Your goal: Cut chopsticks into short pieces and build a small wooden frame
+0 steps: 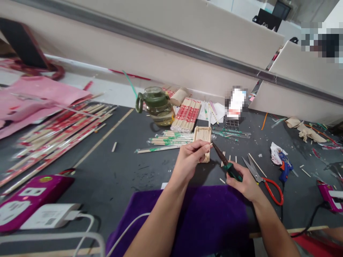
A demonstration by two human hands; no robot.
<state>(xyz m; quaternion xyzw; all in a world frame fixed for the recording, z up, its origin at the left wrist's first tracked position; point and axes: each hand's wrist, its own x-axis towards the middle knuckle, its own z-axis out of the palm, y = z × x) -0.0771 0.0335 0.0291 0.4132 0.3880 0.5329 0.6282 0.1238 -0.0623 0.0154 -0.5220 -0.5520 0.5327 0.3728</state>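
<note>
My left hand [190,157] is closed in a pinch in front of a small tray of pale wooden sticks [203,133], covering part of it. Whatever lies between those fingertips is too small to make out. In my right hand [245,181] is a pair of long-nose pliers [227,164] with dark green handles, fingers wrapped round the grips. The pliers' narrow tip reaches up to the left fingertips, beside the tray's right edge. Short cut sticks [229,159] lie on the dark table behind the pliers.
Scissors [258,175] with red handles and a blue glue gun [286,167] lie right. Wrapped chopsticks [185,115], a glass teapot [158,109] and a phone [235,103] stand behind. More chopsticks [61,135] and a purple power strip [34,196] are left; purple cloth [211,217] lies in front.
</note>
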